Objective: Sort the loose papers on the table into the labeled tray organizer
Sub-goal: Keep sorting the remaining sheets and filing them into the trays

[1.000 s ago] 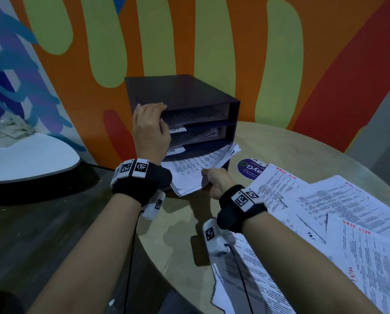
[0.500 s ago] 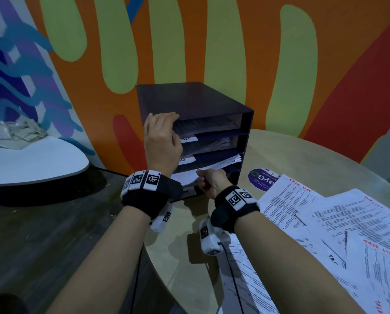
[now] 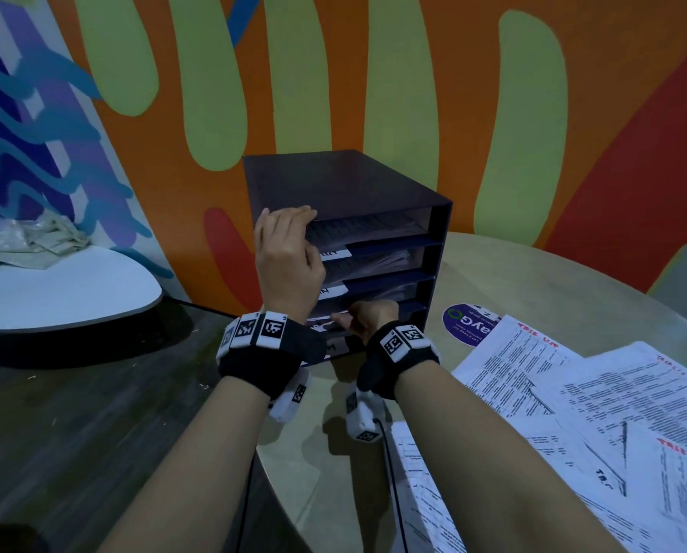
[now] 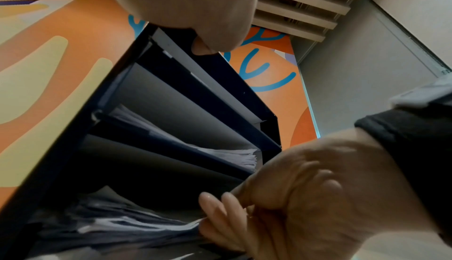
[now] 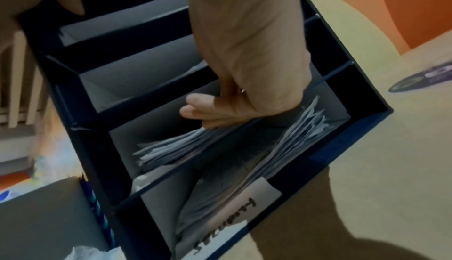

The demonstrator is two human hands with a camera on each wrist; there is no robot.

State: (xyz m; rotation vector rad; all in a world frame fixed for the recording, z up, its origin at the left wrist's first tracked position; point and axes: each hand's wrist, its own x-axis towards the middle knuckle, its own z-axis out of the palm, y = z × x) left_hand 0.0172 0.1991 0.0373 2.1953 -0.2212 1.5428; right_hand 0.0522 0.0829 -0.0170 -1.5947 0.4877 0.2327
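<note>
The dark blue tray organizer (image 3: 346, 185) stands at the table's far left edge, with white labels on its shelf fronts. My left hand (image 3: 286, 249) grips its top front edge, fingers curled over the top panel and the thumb (image 4: 203, 48) under it. My right hand (image 3: 368, 317) is at the mouth of the third slot from the top and pinches the near edge of a paper stack (image 5: 171, 148) that lies almost wholly inside. The slot below holds more sheets and bears a handwritten label (image 5: 244, 206). Loose printed papers (image 3: 597, 397) lie spread on the table to the right.
The round beige table (image 3: 533, 281) carries a purple round sticker (image 3: 467, 323) beside the organizer. A painted orange wall rises close behind. To the left are a dark wooden floor and a white rounded platform (image 3: 55, 289) with crumpled cloth on it.
My right hand has pushed the paper stack forward from sticking out in front of the organizer to lying almost fully inside the slot. The left hand has kept its grip on the top edge.
</note>
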